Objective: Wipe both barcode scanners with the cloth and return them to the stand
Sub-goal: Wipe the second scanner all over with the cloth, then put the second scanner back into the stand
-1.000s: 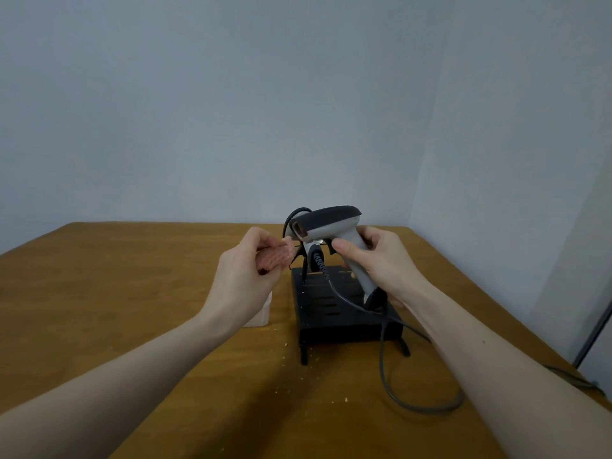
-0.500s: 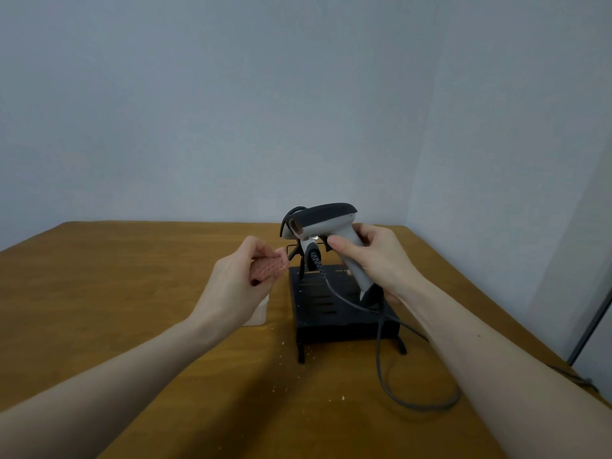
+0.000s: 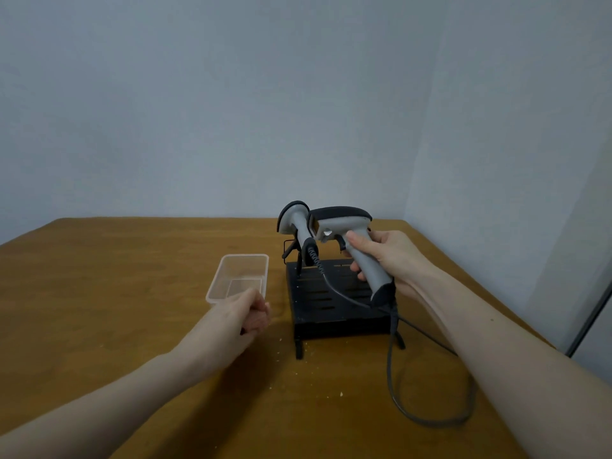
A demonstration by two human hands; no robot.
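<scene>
Head view looks down on a brown wooden table (image 3: 99, 309) set into a corner of pale walls. The right hand (image 3: 387, 260) has its fingers wrapped round the sloping handle of a grey pistol-shaped barcode scanner with a dark top cap (image 3: 344, 223), holding it in the air just above a black slatted metal stand (image 3: 334, 299). A second grey scanner with a dark hood (image 3: 293, 220) sits upright at the stand's back left. The left hand (image 3: 238, 313) is curled round a small pink cloth (image 3: 260, 318), low over the table just beside a clear plastic rectangular tub (image 3: 241, 276).

The held scanner looks like hard, light, smooth plastic, so the handle is probably the surest hold; the window at its front likely wants soft pressure. Its dark grey cable (image 3: 397, 376) loops across the table and may tug or snag on the stand's feet. The cloth looks soft and limp.

Open tabletop lies left and near; the right edge and the wall stand close to the stand.
</scene>
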